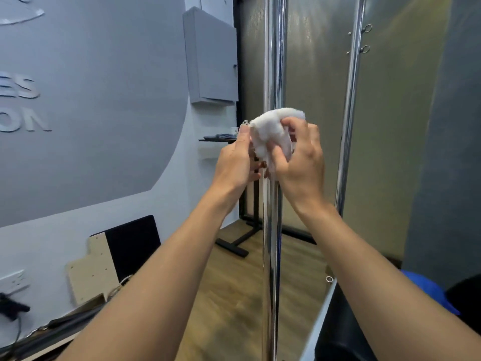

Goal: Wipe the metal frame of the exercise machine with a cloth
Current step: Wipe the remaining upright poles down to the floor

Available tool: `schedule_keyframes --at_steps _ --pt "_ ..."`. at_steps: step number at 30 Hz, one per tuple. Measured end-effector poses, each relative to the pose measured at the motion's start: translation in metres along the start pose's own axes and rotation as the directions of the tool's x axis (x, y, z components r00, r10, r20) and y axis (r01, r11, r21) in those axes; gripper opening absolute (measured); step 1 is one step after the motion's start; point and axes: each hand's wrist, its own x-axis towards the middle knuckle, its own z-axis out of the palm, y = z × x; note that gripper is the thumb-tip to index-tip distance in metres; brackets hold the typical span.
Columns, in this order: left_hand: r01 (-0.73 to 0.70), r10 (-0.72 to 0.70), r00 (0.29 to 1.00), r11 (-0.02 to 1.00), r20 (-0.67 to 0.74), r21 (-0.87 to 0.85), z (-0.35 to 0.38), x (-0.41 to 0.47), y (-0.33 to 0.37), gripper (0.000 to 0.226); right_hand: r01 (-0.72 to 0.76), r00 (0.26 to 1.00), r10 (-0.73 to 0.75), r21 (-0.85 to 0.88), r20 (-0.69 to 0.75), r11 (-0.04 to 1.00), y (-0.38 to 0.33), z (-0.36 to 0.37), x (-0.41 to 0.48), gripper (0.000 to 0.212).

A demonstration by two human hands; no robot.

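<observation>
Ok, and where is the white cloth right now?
In the head view the white cloth sits bunched near centre frame, held between the left hand and the right hand, in front of the nearer chrome upright.

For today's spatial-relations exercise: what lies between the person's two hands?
In the head view, a bunched white cloth lies between the left hand and right hand, both gripping it, in front of the chrome pole.

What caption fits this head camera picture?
Left hand and right hand hold a white cloth at a shiny metal pole.
</observation>
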Motion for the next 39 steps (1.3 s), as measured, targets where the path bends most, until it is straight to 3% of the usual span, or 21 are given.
schedule_keyframes --at_steps 5,9,12,16,18,23,29,34,39 --pt "-0.076 0.067 0.997 0.975 0.049 0.208 0.005 -0.008 -0.003 0.035 -0.337 0.923 0.304 0.114 0.235 0.935 0.013 -0.017 -0.016 0.014" --pt "-0.097 0.086 0.995 0.964 0.055 0.249 0.009 -0.011 -0.006 0.061 -0.394 0.905 0.319 0.271 0.282 0.878 0.003 -0.021 0.021 0.021" --pt "-0.060 0.052 0.997 0.982 0.048 0.177 0.012 -0.017 -0.008 0.062 -0.472 0.871 0.371 0.335 0.323 0.816 0.009 -0.011 0.016 0.021" --pt "-0.012 0.010 1.000 0.990 0.017 0.143 0.012 -0.016 -0.011 0.062 -0.571 0.781 0.440 0.221 0.443 0.790 0.034 -0.012 -0.034 0.027" --pt "-0.006 0.006 1.000 0.988 0.002 0.155 0.014 -0.017 -0.011 0.063 -0.573 0.770 0.437 0.200 0.465 0.795 0.041 -0.015 -0.045 0.026" --pt "-0.010 0.007 1.000 0.977 0.011 0.213 0.020 -0.019 -0.016 0.065 -0.456 0.872 0.361 0.278 0.331 0.846 0.020 -0.017 -0.028 0.014" --pt "-0.002 0.005 1.000 0.959 -0.010 0.285 0.014 -0.013 -0.022 0.071 -0.343 0.901 0.289 0.124 0.325 0.931 0.043 -0.018 -0.083 0.015" --pt "-0.013 0.001 0.999 0.942 0.037 0.335 0.014 -0.018 -0.034 0.081 -0.037 0.977 0.031 0.024 0.209 0.999 0.040 -0.020 -0.076 0.020" --pt "-0.009 -0.004 0.999 0.917 0.033 0.398 0.006 -0.014 -0.036 0.085 0.184 0.963 -0.161 -0.091 0.215 0.979 0.041 -0.018 -0.088 0.026"
